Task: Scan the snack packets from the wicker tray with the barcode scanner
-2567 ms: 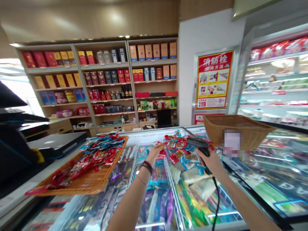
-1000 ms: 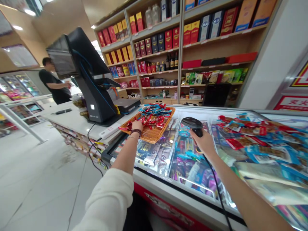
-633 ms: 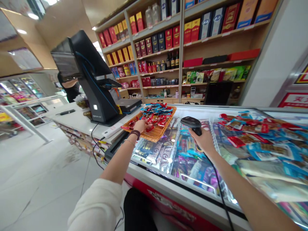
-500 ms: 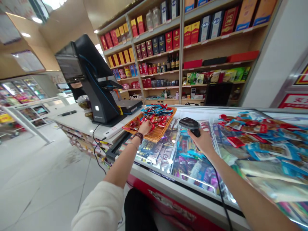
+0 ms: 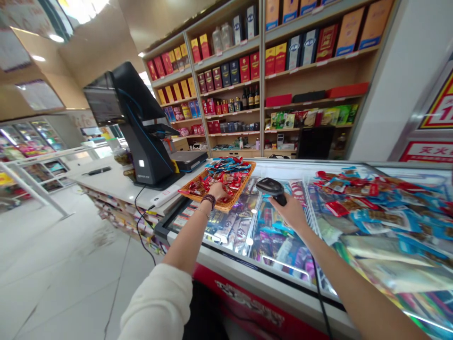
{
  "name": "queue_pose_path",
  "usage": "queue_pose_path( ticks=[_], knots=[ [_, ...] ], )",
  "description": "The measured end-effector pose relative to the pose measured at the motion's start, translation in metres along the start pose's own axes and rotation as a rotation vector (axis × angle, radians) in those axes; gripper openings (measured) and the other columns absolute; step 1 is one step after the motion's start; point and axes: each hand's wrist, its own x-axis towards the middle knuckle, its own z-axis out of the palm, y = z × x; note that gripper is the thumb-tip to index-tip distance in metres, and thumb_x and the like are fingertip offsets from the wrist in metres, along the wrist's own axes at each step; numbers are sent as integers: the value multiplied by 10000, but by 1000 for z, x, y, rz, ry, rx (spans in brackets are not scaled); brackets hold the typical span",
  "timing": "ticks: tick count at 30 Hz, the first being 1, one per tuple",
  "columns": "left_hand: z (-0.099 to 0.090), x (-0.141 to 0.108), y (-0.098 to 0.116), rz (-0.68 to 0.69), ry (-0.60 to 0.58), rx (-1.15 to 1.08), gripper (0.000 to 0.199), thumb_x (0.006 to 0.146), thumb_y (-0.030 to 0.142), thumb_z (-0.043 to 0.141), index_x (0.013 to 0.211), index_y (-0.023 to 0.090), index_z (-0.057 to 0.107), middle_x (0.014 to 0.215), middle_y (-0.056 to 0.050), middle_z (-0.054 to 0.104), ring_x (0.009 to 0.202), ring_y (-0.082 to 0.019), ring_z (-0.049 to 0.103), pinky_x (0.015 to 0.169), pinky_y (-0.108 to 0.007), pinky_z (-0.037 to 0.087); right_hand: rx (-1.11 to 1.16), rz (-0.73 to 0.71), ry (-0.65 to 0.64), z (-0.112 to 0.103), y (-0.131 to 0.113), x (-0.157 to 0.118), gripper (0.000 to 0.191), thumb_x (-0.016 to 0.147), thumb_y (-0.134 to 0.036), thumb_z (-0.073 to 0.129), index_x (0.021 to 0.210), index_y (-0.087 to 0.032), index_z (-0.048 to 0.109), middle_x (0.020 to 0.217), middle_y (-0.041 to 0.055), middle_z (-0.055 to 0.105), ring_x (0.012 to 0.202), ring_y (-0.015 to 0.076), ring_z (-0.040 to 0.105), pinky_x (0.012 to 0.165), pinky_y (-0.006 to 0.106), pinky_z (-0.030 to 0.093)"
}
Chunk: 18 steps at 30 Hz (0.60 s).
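My left hand (image 5: 218, 190), a beaded bracelet at its wrist, reaches into a wicker basket (image 5: 226, 206). The basket is heaped with small red and blue snack packets (image 5: 228, 163). Its fingers point down among the red packets and are hidden, so their grip does not show. In my right hand (image 5: 292, 210) is a black barcode scanner (image 5: 272, 187), held by its handle with the head pointing left. Its black cable (image 5: 317, 283) hangs down past the forearm. Both hands are over the glass top of a chest freezer (image 5: 226, 255).
Many loose snack packets (image 5: 382, 208) lie on the right of the freezer top. On the left, a black checkout terminal (image 5: 138, 127) stands on a white counter (image 5: 106, 182), with a cable (image 5: 139, 222) hanging off its edge. Shelves (image 5: 226, 85) of boxes line the back.
My left hand has shifted slightly right and lower within the basket. The scanner in my right hand appears a little further left and lower, as the view has tilted slightly.
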Motion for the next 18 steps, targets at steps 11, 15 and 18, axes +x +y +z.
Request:
queue_pose_path(
  ticks=[11,15,18],
  knots=[
    [-36,-23,26,6,318,-100,245,881,410,634,856,169,671,771,-92,729,829,-240,709,834,-347,516,61,4,6,-1,-1,-1,378,772,-598,574,792,-226,634,534,20,600,560,228,615,534,297,400],
    [-22,-26,53,-11,235,-736,282,940,384,560,1126,173,571,714,-42,706,629,-187,706,707,-339,567,150,25,23,-7,0,-2,392,758,-620,576,754,-229,604,482,5,565,518,225,601,529,307,413],
    [-1,-33,76,48,114,-1069,386,894,356,640,1219,185,521,724,-22,708,636,-170,710,721,-335,585,259,64,35,-15,1,-3,423,741,-654,590,709,-233,564,447,-5,544,451,208,569,509,311,420]
  ],
)
